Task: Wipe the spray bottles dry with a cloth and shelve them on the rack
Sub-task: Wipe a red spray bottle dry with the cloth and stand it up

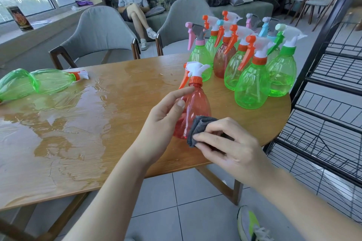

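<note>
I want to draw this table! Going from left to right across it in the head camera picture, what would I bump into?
Green bottles lying down → puddle of water → left hand holding the red bottle → right hand pressing the grey cloth → standing green bottles → black wire rack.

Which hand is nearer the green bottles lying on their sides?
Left. The left hand grips the red spray bottle, nearer the lying green bottles. The right hand, farther right, holds the cloth.
</note>
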Demonstrator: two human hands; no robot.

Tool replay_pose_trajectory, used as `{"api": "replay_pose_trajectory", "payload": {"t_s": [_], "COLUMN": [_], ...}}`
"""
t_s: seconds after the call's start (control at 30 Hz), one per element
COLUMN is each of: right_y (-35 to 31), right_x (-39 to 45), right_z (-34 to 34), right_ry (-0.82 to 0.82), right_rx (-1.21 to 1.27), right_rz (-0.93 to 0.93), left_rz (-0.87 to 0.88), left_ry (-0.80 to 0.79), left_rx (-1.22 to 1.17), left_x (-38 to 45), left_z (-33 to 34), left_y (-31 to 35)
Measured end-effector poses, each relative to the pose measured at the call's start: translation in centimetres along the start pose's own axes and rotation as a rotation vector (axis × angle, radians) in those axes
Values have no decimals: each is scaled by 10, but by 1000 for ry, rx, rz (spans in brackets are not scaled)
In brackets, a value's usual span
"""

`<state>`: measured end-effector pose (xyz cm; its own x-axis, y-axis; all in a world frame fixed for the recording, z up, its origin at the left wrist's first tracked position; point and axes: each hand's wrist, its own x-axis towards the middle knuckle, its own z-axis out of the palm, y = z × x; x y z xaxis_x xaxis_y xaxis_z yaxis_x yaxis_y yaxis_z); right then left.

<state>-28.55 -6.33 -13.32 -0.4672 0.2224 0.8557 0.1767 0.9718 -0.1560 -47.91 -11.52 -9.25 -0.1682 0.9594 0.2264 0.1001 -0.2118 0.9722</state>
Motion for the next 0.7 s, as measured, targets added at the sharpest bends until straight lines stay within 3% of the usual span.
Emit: {"api": "replay_pose_trajectory", "payload": {"t_s": [0.3,0.47,0.7], "right_y": [6,15,7], "right_x": [28,38,21], "right_z": [-1,-6,-6], "right_ry": [171,133,122], "right_rx": [45,170,91], "right_rz": [278,453,279], "left_rz": [45,74,38], "left_ry": [-121,-154,-132], "left_rx": [-6,35,11], "left_x": [-7,-7,-4], "left_z": [-6,-7,-6], "left_y": [0,-3,-5]}}
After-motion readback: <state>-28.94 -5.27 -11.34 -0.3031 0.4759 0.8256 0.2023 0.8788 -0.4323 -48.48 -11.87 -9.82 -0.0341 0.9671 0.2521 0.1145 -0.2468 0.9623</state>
